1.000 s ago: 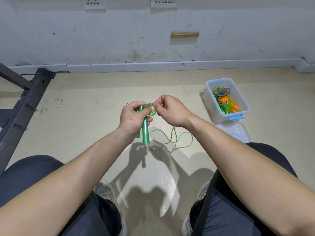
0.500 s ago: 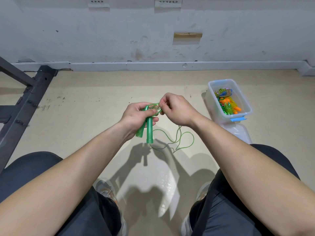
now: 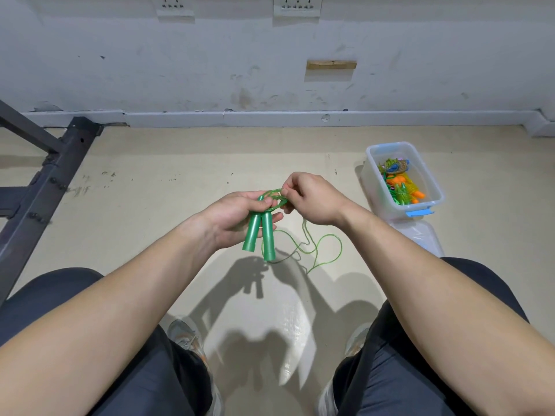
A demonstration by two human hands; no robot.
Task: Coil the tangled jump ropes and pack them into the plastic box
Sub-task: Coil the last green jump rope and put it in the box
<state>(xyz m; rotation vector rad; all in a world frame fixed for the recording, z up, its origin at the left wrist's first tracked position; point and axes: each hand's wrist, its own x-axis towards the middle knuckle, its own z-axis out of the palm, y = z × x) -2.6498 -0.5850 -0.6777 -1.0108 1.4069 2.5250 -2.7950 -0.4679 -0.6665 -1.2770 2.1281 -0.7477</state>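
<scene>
Over the last second our left hand (image 3: 237,219) has rolled palm-up. The green jump rope (image 3: 267,235) showed mostly one upright handle before; now both handles (image 3: 251,232) lie side by side across the palm, with the thumb over their tops and the fingers curled loosely beneath, so that hand is grasping them. Our right hand (image 3: 315,199) has drawn a little up and to the right of the left and is pinching the cord between thumb and fingertips, just where the small coil (image 3: 274,196) sits above the handle tops. The whole rope is at the centre of the frame, held between our hands above the floor (image 3: 150,205). The loose cord (image 3: 330,235) hanging below and right of the handles looks about as long as it did a second ago, and it trails down in a couple of slack loops. We judge the winding to be under way but far from done, with most of the length left to gather. The plastic box (image 3: 369,181) stands open at the right of the frame, well apart from our hands, with orange and green ropes (image 3: 402,187) already inside and its lid (image 3: 420,235) just below it. This rope cannot go in until the slack is wound up.
</scene>
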